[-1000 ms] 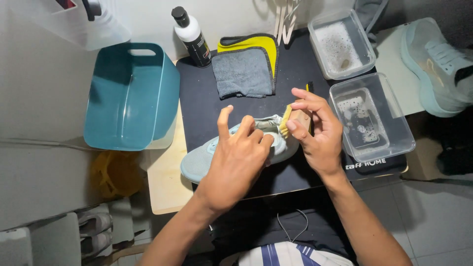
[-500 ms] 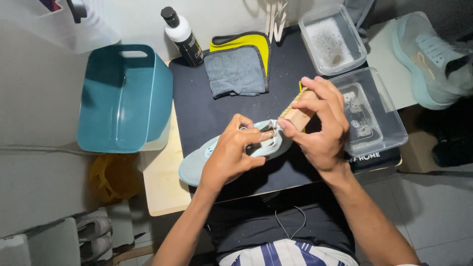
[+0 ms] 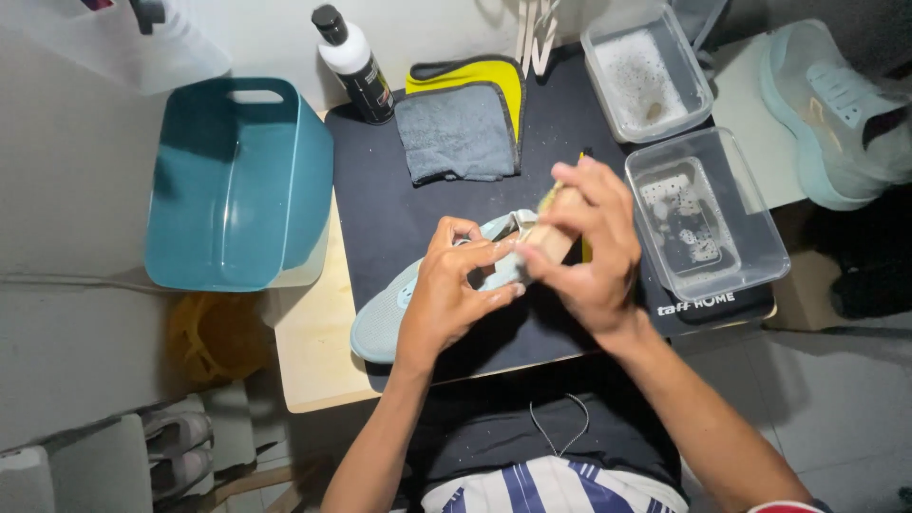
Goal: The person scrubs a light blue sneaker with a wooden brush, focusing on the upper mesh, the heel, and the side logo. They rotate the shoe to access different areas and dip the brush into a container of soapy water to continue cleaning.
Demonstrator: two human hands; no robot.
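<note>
Tub: at the table's left edge we see a teal plastic tub (image 3: 233,185) with a cut-out handle, standing beside the black mat (image 3: 380,204).
Bottle: a white bottle with a black cap (image 3: 353,63) leans at the mat's far left corner.
Cloths: just right of the bottle, a grey cloth (image 3: 456,133) lies folded on top of a yellow cloth (image 3: 484,78), near the far edge.
Shoe: the pale teal shoe (image 3: 385,318) lies on the mat toward the near edge, its toe pointing to the near left corner and its heel end lifted between our two hands.
Left hand: our left hand (image 3: 451,294) has its grip closed on the shoe's upper, fingers curled over the opening.
Right hand: our right hand (image 3: 589,252) has its grip closed around a wooden brush (image 3: 549,237), which is pressed against the shoe's heel end.
Trays: two clear plastic trays sit along the right edge, the far tray (image 3: 646,71) holding foamy water, the near tray (image 3: 708,214) just right of our right hand.
Second shoe: a matching pale shoe (image 3: 836,104) lies beyond the table's far right corner.
</note>
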